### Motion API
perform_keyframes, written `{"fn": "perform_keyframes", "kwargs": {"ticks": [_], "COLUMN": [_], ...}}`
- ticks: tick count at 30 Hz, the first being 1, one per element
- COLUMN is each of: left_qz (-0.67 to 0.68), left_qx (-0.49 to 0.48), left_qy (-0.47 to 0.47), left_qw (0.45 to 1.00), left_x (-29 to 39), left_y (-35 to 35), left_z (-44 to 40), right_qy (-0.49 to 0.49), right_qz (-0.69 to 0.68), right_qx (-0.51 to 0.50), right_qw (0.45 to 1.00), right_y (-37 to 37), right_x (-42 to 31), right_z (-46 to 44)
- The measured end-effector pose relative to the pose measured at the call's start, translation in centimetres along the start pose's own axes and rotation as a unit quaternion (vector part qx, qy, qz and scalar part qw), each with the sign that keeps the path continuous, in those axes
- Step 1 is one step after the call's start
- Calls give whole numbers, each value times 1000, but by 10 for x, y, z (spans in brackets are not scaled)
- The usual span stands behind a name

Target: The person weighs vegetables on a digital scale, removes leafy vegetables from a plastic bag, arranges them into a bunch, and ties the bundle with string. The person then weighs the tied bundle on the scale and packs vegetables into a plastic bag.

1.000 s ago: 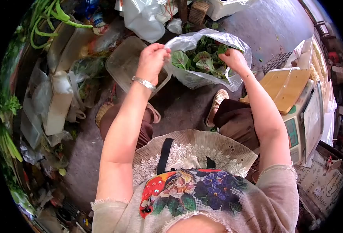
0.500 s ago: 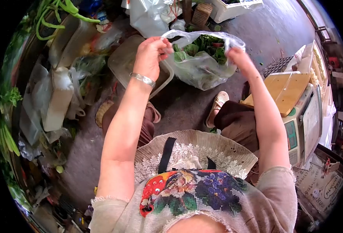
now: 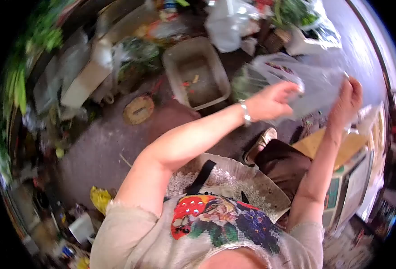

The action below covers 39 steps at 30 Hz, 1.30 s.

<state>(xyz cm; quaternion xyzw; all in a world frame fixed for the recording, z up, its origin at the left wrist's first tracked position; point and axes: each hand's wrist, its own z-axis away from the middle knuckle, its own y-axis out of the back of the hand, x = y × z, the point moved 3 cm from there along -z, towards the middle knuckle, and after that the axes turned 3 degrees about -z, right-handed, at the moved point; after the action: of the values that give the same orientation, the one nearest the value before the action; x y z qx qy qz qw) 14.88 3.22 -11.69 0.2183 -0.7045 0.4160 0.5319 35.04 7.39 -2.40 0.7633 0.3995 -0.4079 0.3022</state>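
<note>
A clear plastic bag (image 3: 316, 83) with green leaves in its lower left part is stretched out in front of me, tilted sideways. The top end of the bag is pinched in the closed fingers of my right hand (image 3: 348, 101). My left hand (image 3: 272, 102), with a silver bracelet (image 3: 245, 113) on the wrist, is over the near side of the bag. Its thumb and fingers are apart, and the fingertips are against or just above the plastic; motion blur hides the exact contact.
A translucent plastic tub (image 3: 197, 105) with a few scraps stands left of the bag. White plastic bags (image 3: 225, 27) and greens (image 3: 294, 13) lie beyond. A carton with a yellow-brown board (image 3: 316, 141) is at my right. Produce and cardboard (image 3: 88, 83) line the left.
The bag has swung right and is now drawn out sideways. My right hand has moved right with its end; my left hand has left the rim and crossed rightward over the bag. My view has turned left.
</note>
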Motion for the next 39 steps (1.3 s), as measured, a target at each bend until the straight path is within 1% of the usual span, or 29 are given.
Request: {"fn": "perform_keyframes", "kwargs": {"ticks": [1,2,3,4,5,7,8,9,10,11,12,13,15,16,18,19,20,21,23,24,27,29,30,32,33,35,37,38,39], "left_qz": [27,17,68,33,32,63,55,52,-70,-191,-123,-127,39,-48,-74,-97,-128,-162,-98,-85,-55,-46,-45,-50,-53,23,10,-3,-13], "left_qx": [-17,-27,-61,-76,-85,-97,-47,-42,-37,-32,35,32,70,50,51,52,54,40,38,36,45,51,52,44,50,10,-6,-19,-35], "left_qy": [-14,-10,-15,-34,-49,7,-17,-19,41,100,53,52,139,108,111,114,91,103,105,128,175,181,157,101,102,38,1,1,3], "left_qw": [999,999,996,996,995,993,997,998,996,976,990,990,987,992,990,987,986,981,989,988,982,981,985,993,992,999,1000,1000,999], "left_x": [1,10,14,24,29,34,27,28,28,27,4,2,-4,-1,0,2,1,-3,-7,-7,4,5,8,21,24,34,42,43,44], "left_y": [-5,-11,-18,-24,-27,-29,-28,-22,-15,-10,-8,-10,-11,-9,-3,-2,0,4,6,8,6,7,7,7,4,-4,-9,-9,-10], "left_z": [2,4,5,7,10,15,13,13,11,10,9,12,18,17,18,18,16,14,14,15,18,18,17,16,17,21,23,23,22], "right_qy": [8,18,26,31,33,22,9,-4,12,-35,-51,-57,-114,-113,-1,-6,-12,-19,-1,11,-64,-79,-81,-41,-45,-21,-39,-59,-60], "right_qz": [-3,-26,-48,-39,-26,-18,30,79,166,208,194,174,207,207,241,244,233,225,232,249,263,264,266,182,138,120,100,49,43], "right_qx": [4,5,8,1,-5,-21,-82,-140,-269,-384,-423,-449,-477,-474,-460,-457,-458,-456,-429,-414,-380,-340,-335,-218,-188,-147,-109,-112,-115], "right_qw": [1000,999,998,999,999,999,996,987,948,899,884,874,846,848,854,855,858,861,873,875,884,899,900,958,971,982,988,991,991], "right_y": [3,5,7,9,12,11,1,-10,-28,-41,-53,-55,-58,-57,-56,-56,-57,-56,-53,-50,-42,-36,-33,-29,-24,-14,-11,-10,-14], "right_x": [-8,-14,-18,-21,-22,-11,-9,-11,-23,-18,-15,3,21,23,19,19,18,17,23,25,39,39,38,27,23,17,10,16,17], "right_z": [2,3,4,6,7,14,22,28,38,47,59,63,63,61,59,59,59,58,55,53,44,39,39,31,27,21,20,19,20]}}
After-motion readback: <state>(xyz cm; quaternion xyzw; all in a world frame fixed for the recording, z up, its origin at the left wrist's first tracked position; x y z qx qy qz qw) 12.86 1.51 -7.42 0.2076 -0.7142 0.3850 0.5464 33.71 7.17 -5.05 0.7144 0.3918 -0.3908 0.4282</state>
